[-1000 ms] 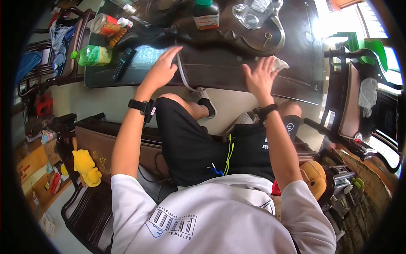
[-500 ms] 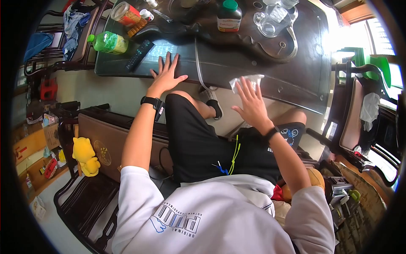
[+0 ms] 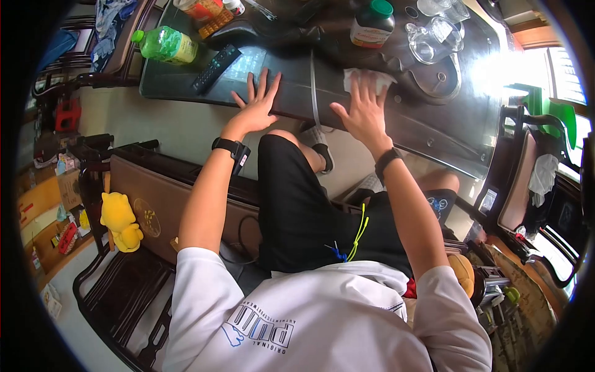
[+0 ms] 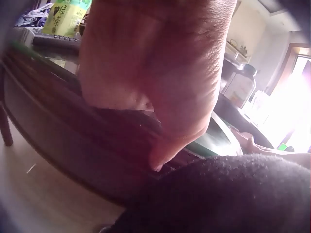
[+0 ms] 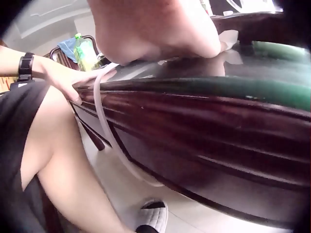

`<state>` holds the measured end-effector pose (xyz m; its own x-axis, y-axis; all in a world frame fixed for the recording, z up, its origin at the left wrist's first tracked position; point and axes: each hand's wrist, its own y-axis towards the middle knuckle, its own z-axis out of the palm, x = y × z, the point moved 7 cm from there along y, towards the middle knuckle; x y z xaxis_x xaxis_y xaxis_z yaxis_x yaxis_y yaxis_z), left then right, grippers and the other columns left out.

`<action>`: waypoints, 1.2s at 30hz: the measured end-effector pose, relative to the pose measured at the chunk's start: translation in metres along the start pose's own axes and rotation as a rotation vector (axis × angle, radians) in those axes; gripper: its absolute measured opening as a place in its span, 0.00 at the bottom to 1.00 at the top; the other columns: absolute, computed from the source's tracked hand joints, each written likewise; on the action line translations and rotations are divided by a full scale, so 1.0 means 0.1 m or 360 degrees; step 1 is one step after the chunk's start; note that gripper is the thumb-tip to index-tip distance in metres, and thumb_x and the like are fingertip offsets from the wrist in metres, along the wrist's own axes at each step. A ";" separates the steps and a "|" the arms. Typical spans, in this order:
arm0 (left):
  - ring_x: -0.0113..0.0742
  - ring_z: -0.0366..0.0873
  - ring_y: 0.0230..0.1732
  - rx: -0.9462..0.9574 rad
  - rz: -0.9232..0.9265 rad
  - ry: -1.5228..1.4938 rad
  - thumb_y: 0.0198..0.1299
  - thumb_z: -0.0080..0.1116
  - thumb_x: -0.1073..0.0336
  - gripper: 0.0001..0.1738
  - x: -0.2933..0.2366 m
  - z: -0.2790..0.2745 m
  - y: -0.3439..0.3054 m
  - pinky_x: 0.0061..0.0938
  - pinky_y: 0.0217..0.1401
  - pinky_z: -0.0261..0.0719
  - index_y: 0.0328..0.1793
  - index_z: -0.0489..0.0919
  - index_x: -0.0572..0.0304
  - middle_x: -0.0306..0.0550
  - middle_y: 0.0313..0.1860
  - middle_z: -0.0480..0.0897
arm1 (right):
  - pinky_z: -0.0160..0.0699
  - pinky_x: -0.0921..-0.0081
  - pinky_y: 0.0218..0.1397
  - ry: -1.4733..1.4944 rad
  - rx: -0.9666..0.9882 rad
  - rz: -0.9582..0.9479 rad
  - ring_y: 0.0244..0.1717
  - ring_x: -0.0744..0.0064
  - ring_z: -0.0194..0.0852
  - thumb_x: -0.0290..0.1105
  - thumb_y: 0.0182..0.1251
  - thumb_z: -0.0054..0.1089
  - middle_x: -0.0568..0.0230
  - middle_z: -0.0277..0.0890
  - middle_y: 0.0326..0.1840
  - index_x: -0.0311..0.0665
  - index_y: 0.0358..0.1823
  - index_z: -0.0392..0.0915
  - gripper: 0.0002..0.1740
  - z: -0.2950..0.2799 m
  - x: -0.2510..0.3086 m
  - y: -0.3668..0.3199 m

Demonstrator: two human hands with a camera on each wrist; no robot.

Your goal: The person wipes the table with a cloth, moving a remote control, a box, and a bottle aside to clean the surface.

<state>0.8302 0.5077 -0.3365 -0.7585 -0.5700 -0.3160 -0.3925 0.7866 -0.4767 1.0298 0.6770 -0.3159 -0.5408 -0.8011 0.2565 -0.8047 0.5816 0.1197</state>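
Observation:
My right hand (image 3: 365,111) lies flat with straight fingers on a white tissue (image 3: 385,80) on the dark glass-topped table (image 3: 434,139). In the right wrist view a corner of the tissue (image 5: 228,39) sticks out beyond the hand. My left hand (image 3: 255,108) rests spread at the table's near edge, its thumb by the rim in the left wrist view. Just past its fingertips is a black remote control (image 3: 215,68). A pale tube (image 3: 313,87) runs between the two hands and hangs over the edge.
A green bottle (image 3: 166,45) stands at the table's left. Behind the right hand are a dark bottle with a green cap (image 3: 372,25), a clear glass pitcher (image 3: 431,42) and a ring (image 3: 441,77) on a carved tray (image 3: 458,90). A chair (image 3: 519,180) stands at the right.
The right hand first came back toward the near edge with the tissue, then slid it forward across the table. The left hand lowered to the edge and spread its fingers.

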 end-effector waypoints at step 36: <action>0.52 0.46 0.88 0.0406 0.0366 -0.0371 0.62 0.51 0.80 0.42 0.67 -0.94 -0.49 0.41 0.87 0.49 0.85 0.59 0.54 0.54 0.87 0.55 | 0.36 0.47 0.88 0.0076 0.0658 -0.0187 0.88 0.54 0.40 0.63 0.66 0.56 0.55 0.45 0.89 0.43 0.85 0.52 0.52 -0.33 0.15 -0.55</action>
<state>0.7500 0.4530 -0.2574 -0.6616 -0.4479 -0.6014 -0.0628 0.8323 -0.5508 1.0740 0.6372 -0.2869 -0.4357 -0.8453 0.3093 -0.8957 0.3735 -0.2412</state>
